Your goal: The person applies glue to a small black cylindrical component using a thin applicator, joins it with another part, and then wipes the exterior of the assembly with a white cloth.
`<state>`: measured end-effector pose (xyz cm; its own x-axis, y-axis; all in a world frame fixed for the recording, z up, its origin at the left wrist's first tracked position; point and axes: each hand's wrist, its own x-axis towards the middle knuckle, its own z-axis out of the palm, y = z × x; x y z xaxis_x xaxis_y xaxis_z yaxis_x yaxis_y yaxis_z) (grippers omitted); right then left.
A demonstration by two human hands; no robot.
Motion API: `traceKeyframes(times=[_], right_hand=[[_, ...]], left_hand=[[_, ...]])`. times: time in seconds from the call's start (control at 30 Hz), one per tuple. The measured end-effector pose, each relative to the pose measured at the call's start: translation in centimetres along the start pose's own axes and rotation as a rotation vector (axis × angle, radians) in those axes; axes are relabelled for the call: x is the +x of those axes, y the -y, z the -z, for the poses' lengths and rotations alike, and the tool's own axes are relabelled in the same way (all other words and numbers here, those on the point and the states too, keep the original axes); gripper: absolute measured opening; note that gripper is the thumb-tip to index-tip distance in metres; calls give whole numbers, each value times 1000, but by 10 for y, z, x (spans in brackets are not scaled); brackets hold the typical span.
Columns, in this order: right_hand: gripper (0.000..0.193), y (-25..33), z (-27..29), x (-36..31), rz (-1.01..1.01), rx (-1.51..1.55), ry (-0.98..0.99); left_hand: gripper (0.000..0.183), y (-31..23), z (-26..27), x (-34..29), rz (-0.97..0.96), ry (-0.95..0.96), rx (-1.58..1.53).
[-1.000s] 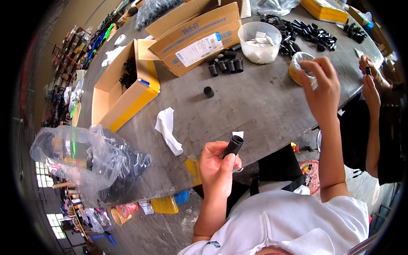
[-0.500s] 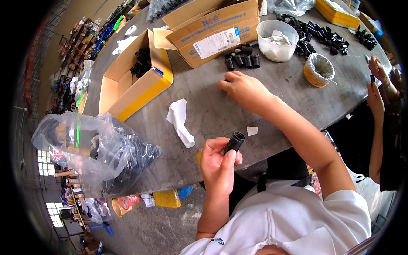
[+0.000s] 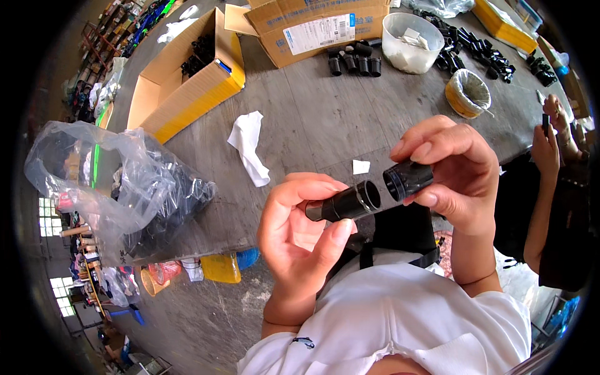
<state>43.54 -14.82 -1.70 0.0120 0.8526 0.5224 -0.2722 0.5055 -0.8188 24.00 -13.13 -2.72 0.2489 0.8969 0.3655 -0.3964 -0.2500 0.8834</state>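
Surveying from large to small, we note the grey table point(image 3: 312, 119), an open yellow-sided box point(image 3: 181, 94) of black parts, a clear bag point(image 3: 125, 187) of more parts near the table's edge, a white rag point(image 3: 250, 147) and a small white scrap point(image 3: 360, 166). Above the near edge, our left hand point(image 3: 300, 237) pinches a black tube point(image 3: 344, 203), open end facing right. Our right hand point(image 3: 456, 175) grips a short black cap point(image 3: 407, 180) just beside that opening, not yet touching. We judge the risks as follows: the two parts meet slightly tilted and could jam; either fingertip hold could slip, dropping a part past the edge.
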Motion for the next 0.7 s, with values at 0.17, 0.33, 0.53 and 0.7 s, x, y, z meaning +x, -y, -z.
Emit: traceKeyframes(times=[0.17,0.33,0.53,0.7], right_hand=[[38,1,-6,-7,112,-214,-62],[39,2,-8,-15,-15,-119,-151],[45,1,-14,-27,-143,18,-183],[38,3,-10,-30,-37,-148,-90]], left_hand=[[32,-12,-2,-6,7,47,-34],[34,-17,2,-10,35,17,-73],[34,-17,-4,-14,30,-33,-108],[32,-19,2,-19,23,33,-10]])
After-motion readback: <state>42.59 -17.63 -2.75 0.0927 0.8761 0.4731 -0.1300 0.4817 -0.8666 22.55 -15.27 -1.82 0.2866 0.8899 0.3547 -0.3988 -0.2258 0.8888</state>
